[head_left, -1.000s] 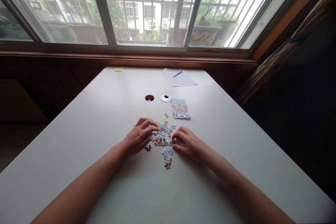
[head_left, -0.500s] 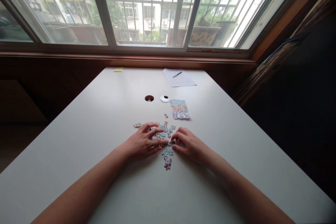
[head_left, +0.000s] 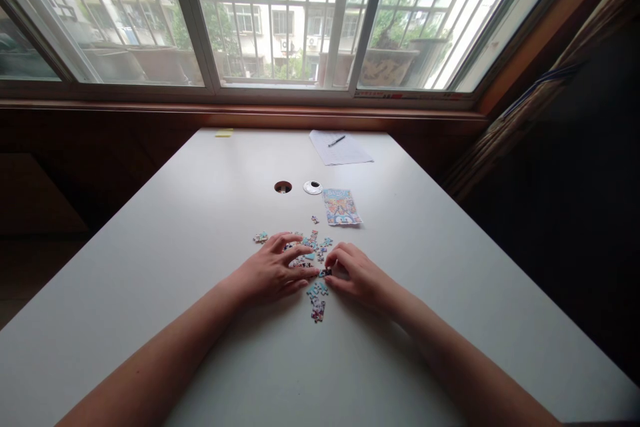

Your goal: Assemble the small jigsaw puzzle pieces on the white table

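Observation:
Small colourful puzzle pieces (head_left: 314, 241) lie scattered in the middle of the white table (head_left: 200, 227). My left hand (head_left: 273, 271) lies flat over the left part of the pile, fingers spread and pressing on the pieces. Just right of it, my right hand (head_left: 356, 271) has its fingers curled in a pinch on a dark puzzle piece (head_left: 325, 272) at the pile's near edge. A few joined pieces (head_left: 318, 307) lie nearer to me, and one loose piece (head_left: 260, 237) sits off to the left.
A printed picture card (head_left: 341, 207) lies beyond the pile. A round cable hole (head_left: 283, 187) and its white cap (head_left: 313, 187) are behind it. Paper with a pen (head_left: 340, 146) and a yellow note (head_left: 224, 133) sit at the far edge under the window.
My left hand has opened from a curled pose and slid right, flat over the pieces. My right hand has stayed almost still, pinching at the pile's edge.

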Motion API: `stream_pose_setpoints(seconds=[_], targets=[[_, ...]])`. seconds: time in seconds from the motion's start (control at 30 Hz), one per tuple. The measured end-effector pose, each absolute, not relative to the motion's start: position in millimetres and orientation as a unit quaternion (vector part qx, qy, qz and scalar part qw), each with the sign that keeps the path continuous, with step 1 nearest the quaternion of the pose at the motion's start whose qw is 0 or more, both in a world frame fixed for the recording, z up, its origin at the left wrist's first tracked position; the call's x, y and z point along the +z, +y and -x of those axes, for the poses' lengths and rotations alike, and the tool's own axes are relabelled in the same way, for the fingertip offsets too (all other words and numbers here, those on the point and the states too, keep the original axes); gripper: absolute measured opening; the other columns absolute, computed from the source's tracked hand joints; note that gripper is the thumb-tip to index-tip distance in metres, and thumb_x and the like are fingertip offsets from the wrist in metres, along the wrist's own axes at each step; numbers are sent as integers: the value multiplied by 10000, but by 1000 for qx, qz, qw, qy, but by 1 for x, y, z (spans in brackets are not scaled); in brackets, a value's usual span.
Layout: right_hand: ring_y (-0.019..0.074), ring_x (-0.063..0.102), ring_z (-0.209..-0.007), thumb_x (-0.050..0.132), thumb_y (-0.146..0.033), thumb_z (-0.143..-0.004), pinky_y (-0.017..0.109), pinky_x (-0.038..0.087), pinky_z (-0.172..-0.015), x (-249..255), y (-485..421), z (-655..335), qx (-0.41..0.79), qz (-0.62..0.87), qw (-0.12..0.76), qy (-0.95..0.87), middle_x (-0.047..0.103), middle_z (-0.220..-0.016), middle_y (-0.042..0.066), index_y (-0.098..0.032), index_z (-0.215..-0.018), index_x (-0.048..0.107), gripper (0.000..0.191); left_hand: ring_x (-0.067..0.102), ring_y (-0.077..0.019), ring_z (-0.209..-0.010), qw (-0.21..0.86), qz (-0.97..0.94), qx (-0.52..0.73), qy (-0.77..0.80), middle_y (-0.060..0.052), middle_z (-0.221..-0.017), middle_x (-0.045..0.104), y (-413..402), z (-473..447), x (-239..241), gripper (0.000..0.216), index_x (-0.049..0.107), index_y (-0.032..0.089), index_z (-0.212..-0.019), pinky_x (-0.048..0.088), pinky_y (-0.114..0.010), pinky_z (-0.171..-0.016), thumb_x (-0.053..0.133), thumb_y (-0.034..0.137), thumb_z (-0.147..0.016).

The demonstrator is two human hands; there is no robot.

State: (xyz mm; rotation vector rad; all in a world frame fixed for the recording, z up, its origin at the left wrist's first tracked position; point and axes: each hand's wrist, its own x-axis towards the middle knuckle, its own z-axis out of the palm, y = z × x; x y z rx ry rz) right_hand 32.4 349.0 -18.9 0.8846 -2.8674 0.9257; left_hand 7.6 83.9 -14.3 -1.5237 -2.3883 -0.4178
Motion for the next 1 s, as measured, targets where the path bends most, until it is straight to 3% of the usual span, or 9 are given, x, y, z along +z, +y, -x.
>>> stream_pose_setpoints(seconds=[0.33, 0.6, 0.73, 1.0], targets=[[186, 538, -871, 639, -166, -856, 321, 464, -790, -18, 355, -30, 328, -259, -7, -908, 586, -924, 24, -223, -985, 581, 152, 346, -300, -1356, 117, 525, -140, -831, -27, -1382, 540, 82, -8, -13, 349, 602, 387, -1323, 350, -528, -1149, 575, 337, -979], [191, 572, -889, 629, -231, -899, 333, 496, -818, -16, 368, -24, 320, -249, 3, -914, 583, -944, 36, -238, -1079, 618, 180, 388, -257, -1296, 111, 461, -271, -838, -55, -1354, 537, 69, 0, -13, 412, 493, 334, -1433, 372, -456, -1121, 424, 257, -1034], [182, 581, -872, 626, -269, -914, 326, 508, -811, -17, 372, -22, 320, -251, -10, -914, 577, -963, 44, -242, -1090, 637, 179, 458, -241, -1213, 138, 375, -358, -844, -67, -1262, 582, 58, 6, -11, 365, 587, 272, -1335, 378, -448, -1090, 362, 257, -1047], [172, 588, -859, 620, -262, -915, 321, 514, -799, -19, 373, -22, 326, -251, -18, -911, 570, -973, 43, -239, -1000, 656, 95, 575, -256, -1135, 160, 164, -570, -789, -83, -1154, 632, 44, 23, -17, 317, 690, 206, -1133, 491, -408, -971, 441, 348, -998]])
